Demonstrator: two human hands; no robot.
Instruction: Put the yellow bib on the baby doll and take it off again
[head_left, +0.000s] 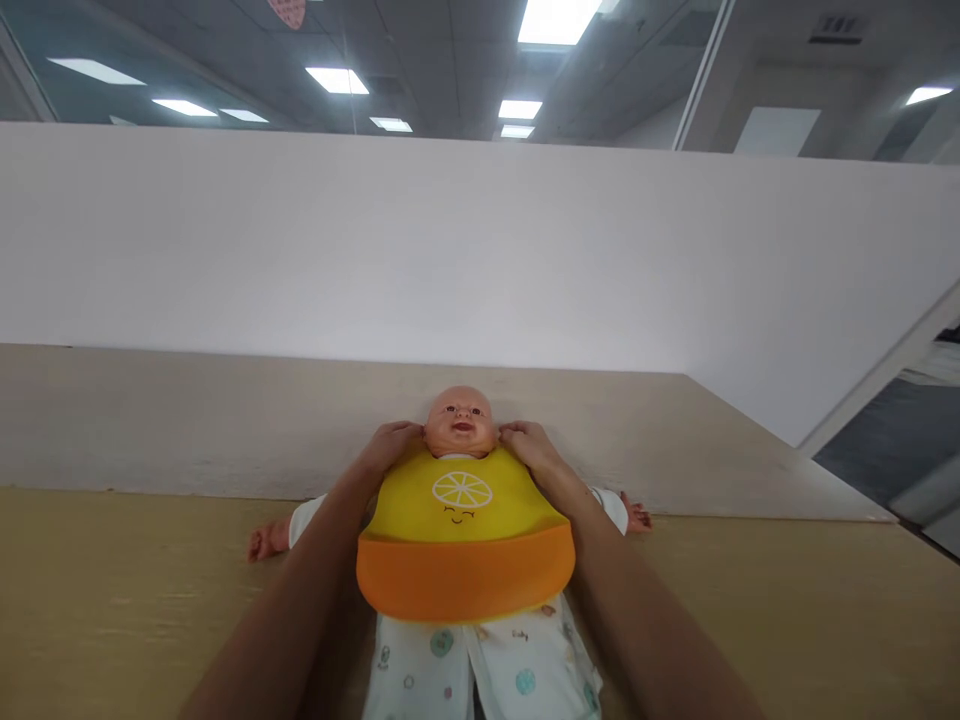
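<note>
A baby doll [460,418] lies on its back in white printed clothes, its arms spread out to both sides. Over its chest is a yellow bib [420,505] with a lemon-slice print and an orange catch pocket [466,580]. My left hand [391,442] is at the left side of the doll's neck, by the bib's upper edge. On the opposite side, my right hand [527,443] is in the matching place. Both hands have their fingers curled in behind the neck, where the bib's neck straps and the fingertips are hidden.
The doll rests on a wood-toned surface [150,600] with a paler strip [187,420] along the back. Behind it rises a white partition wall [337,250] with glass above. At the right the surface ends by an opening with dark items beyond.
</note>
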